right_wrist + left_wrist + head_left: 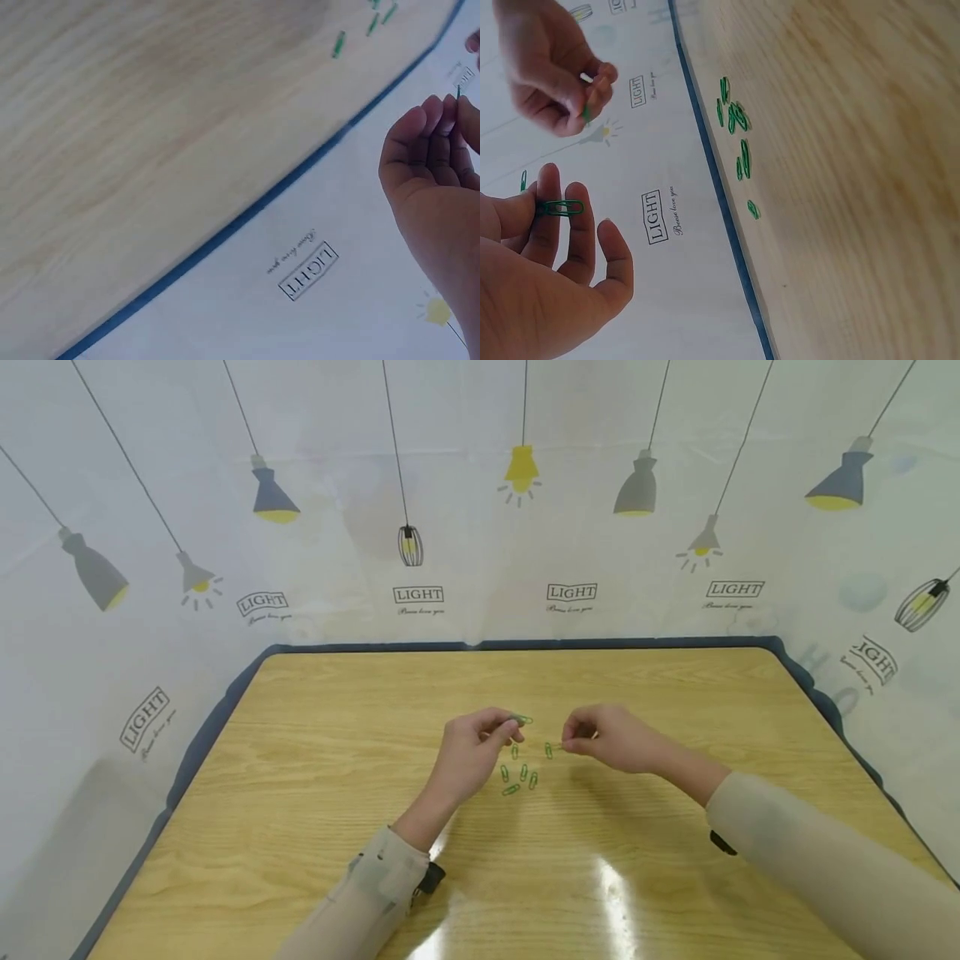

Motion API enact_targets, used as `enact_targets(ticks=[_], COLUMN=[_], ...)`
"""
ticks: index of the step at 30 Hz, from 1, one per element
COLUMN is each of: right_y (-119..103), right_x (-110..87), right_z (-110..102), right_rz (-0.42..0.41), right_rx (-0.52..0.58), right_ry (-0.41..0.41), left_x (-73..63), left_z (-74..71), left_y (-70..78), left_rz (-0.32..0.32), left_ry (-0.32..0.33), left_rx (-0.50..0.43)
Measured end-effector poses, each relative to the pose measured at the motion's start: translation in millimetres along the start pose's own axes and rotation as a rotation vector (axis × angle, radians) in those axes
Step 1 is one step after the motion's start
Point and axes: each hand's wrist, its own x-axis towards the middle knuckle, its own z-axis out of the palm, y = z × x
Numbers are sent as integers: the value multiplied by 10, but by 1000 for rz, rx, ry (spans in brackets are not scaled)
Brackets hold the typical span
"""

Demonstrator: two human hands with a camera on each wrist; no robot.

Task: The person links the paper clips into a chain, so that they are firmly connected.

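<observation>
– Two hands are in our sight above the desk (315, 760); how do we find them posed?

– Our left hand (468, 747) slants up from the near side, fingertips aimed right. Our right hand (618, 739) reaches in from the right, fingertips aimed left, and we see a gap between the two.

– And our left grip?

– Thumb and forefinger pinch a green clip (564, 208), which juts past them; the other fingers bend loosely.

– Our right grip?

– Its thumb and fingertips pinch a second clip (459, 91); we see just a thin green edge.

– The rest?

– We see loose clips (524, 772) clustered on the desk, mostly between our hands and us.
</observation>
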Motion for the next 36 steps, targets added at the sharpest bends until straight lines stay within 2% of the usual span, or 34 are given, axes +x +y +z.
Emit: enact_targets(ticks=[9, 13, 18, 27, 36], right_y=[-309, -428, -535, -604, -558], right_x=[42, 56, 69, 74, 62], right_z=[-268, -294, -258, -219, -222], right_rz=[-4, 3, 37, 28, 28], right_rx=[110, 167, 226, 253, 233], right_ry=[75, 110, 91, 67, 45], left_x=[13, 22, 14, 7, 13], left_z=[6, 16, 25, 23, 25], left_y=[-15, -26, -3, 45, 59], left_rz=[8, 18, 38, 70, 119], left_ry=[-18, -25, -26, -8, 30], left_rx=[19, 25, 51, 64, 78])
